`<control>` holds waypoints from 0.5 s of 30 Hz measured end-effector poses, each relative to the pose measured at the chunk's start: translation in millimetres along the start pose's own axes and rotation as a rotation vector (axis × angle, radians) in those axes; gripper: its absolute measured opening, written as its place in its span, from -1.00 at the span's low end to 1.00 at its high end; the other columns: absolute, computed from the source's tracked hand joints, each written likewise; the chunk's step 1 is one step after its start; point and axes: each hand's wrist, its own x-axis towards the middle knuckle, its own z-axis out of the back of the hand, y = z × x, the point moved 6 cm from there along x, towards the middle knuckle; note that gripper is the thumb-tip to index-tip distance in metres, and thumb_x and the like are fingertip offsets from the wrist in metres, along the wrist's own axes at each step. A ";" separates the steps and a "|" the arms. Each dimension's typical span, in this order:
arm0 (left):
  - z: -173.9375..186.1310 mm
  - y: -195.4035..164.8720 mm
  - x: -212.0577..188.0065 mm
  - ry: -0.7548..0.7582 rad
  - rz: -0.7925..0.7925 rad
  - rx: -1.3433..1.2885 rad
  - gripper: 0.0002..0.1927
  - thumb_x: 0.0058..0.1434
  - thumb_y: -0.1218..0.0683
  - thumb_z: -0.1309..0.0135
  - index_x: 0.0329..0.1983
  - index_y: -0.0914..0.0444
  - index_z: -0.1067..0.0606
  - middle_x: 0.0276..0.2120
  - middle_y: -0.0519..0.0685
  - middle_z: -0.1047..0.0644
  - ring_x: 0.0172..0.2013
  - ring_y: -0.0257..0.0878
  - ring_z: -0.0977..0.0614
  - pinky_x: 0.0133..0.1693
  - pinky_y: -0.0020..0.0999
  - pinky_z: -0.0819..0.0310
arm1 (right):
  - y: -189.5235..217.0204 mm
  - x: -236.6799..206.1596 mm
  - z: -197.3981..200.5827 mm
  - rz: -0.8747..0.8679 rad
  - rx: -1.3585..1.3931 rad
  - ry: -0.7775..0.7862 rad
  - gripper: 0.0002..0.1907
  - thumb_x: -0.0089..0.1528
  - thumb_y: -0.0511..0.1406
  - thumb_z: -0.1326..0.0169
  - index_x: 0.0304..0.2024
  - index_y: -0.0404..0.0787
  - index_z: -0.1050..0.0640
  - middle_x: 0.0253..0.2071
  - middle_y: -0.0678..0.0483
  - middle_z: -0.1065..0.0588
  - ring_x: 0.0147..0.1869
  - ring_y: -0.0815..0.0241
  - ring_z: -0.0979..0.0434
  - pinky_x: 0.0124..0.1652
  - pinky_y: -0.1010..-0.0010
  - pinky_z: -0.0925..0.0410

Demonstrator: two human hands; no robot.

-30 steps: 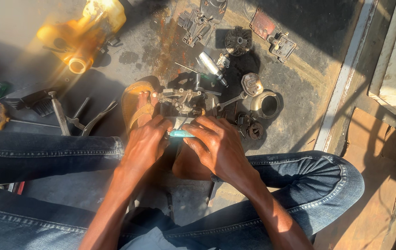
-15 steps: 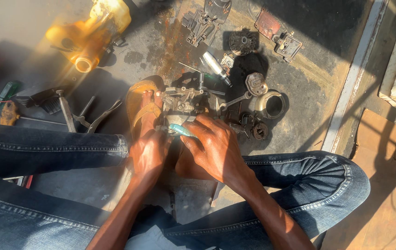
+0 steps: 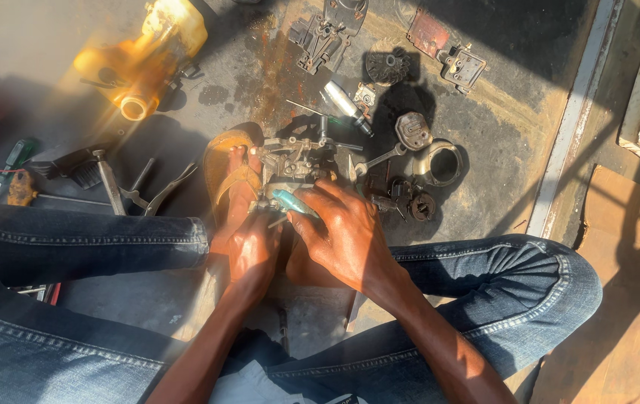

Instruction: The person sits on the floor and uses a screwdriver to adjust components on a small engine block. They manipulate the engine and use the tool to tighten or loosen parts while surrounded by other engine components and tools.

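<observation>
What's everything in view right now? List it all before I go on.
carburettor: one, grey metal, on the floor just past the hands
screwdriver: one, teal handle, in the right hand's grip, tip hidden
yellow housing: one, yellow-orange, top left
pliers: one, dark metal, left of the sandal
green screwdriver: one, green handle, far left
ring: one, pale metal, right of the carburettor
small parts: several, dark, below the ring
brackets: a few, grey, top centre
plate: one, rusty red, top right
sandal: one, tan, on the foot by the carburettor
jeans: blue, both legs
left hand: at the carburettor's near edge
right hand: gripping the screwdriver
</observation>
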 end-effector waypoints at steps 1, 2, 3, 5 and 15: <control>-1.5 -0.6 0.2 0.010 -0.013 -0.007 -0.80 0.25 0.19 -0.08 -0.06 0.27 -0.53 -0.19 0.16 -0.56 -0.21 0.14 -0.62 -0.27 -0.01 -0.48 | 1.4 -0.8 4.4 0.053 -0.035 -0.038 -0.70 0.21 -0.29 -0.23 -0.05 -0.32 -0.64 -0.02 -0.31 -0.55 0.02 -0.24 -0.60 0.00 0.08 -0.46; -0.9 -0.9 0.5 -0.013 -0.020 -0.005 -0.81 0.24 0.19 -0.09 -0.08 0.27 -0.54 -0.19 0.16 -0.57 -0.22 0.14 -0.62 -0.27 -0.01 -0.49 | 2.8 -2.0 9.3 0.107 -0.072 -0.079 -0.69 0.21 -0.29 -0.24 -0.04 -0.33 -0.65 0.02 -0.36 -0.53 0.07 -0.28 -0.59 0.04 0.06 -0.45; 0.0 -1.5 1.1 -0.037 -0.031 -0.004 -0.82 0.24 0.19 -0.10 -0.09 0.26 -0.55 -0.19 0.16 -0.57 -0.22 0.15 -0.62 -0.26 -0.01 -0.49 | 0.3 -2.6 13.5 0.091 -0.059 -0.094 -0.68 0.21 -0.29 -0.24 -0.03 -0.33 -0.64 0.02 -0.34 -0.54 0.10 -0.28 -0.59 0.05 0.06 -0.45; -1.5 0.2 1.8 -0.030 0.013 0.010 -0.86 0.25 0.18 -0.11 -0.13 0.25 -0.56 -0.21 0.15 -0.58 -0.25 0.14 -0.62 -0.28 -0.01 -0.48 | -4.4 -4.1 22.3 0.058 -0.030 -0.117 -0.68 0.22 -0.29 -0.24 -0.02 -0.33 -0.64 0.00 -0.30 -0.57 0.15 -0.28 -0.59 0.08 0.06 -0.45; -7.5 -11.0 3.0 -0.032 0.029 -0.044 -0.85 0.17 0.23 -0.09 -0.18 0.27 -0.53 -0.28 0.17 -0.56 -0.30 0.16 -0.61 -0.33 0.01 -0.45 | -4.3 -7.1 32.7 -0.022 -0.020 -0.055 -0.73 0.21 -0.31 -0.22 -0.09 -0.33 -0.63 -0.17 -0.20 -0.60 -0.12 -0.19 -0.64 -0.15 0.12 -0.46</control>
